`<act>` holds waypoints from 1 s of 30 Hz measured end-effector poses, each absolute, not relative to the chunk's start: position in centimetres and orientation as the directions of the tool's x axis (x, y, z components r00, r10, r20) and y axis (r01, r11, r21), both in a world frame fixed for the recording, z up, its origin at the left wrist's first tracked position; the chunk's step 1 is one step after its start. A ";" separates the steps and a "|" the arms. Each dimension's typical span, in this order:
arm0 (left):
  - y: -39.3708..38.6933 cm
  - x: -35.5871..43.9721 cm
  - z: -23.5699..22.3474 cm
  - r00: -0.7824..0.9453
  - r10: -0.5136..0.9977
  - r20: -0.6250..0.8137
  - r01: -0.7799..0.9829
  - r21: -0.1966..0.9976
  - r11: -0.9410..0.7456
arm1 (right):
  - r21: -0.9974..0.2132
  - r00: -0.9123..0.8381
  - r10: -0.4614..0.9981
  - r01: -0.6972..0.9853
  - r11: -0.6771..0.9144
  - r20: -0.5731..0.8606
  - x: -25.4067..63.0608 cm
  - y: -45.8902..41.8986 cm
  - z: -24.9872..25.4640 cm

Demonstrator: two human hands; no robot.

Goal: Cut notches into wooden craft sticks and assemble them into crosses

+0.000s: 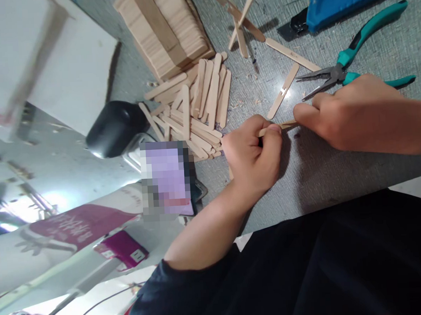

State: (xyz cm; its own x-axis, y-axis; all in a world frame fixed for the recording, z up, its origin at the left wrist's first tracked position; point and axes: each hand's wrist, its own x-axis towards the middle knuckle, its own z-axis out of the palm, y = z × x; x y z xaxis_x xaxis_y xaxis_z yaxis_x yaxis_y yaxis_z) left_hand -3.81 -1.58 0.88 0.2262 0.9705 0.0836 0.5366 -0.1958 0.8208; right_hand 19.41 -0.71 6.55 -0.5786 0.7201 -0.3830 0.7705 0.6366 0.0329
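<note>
A wooden craft stick (288,124) spans the gap between my two hands, seen nearly edge-on. My left hand (254,150) is closed on one end, thumb pressed along it. At the other end, the fingers of my right hand (338,111) pinch the stick; their tips are partly hidden. Just beyond lies a notched craft stick (279,100), and another stick (291,54) touches its far end. Teal-handled needle-nose pliers (337,73) rest with jaws apart beside my right hand, which overlaps one handle.
A loose pile of craft sticks (193,106) lies left of my hands, below a banded bundle (165,30). Crossed sticks (238,22) stand at the back, near a blue utility knife (347,4). A black rounded object (115,128) and a blurred-out device (167,178) sit leftward.
</note>
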 end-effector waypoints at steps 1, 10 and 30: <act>-1.6 -3.8 0.9 0.226 0.971 0.079 0.545 0.816 -0.194 | 0.039 -0.575 0.716 0.768 0.639 -0.395 19.4 -0.6 6.6; -1.8 -4.1 0.8 0.241 0.968 0.076 0.514 0.836 -0.194 | -0.034 -0.567 0.713 0.792 0.610 -0.411 19.6 -0.8 6.7; -1.8 -4.0 0.9 0.243 0.966 0.093 0.476 0.856 -0.202 | -0.035 -0.586 0.677 0.767 0.640 -0.445 19.7 -0.2 6.9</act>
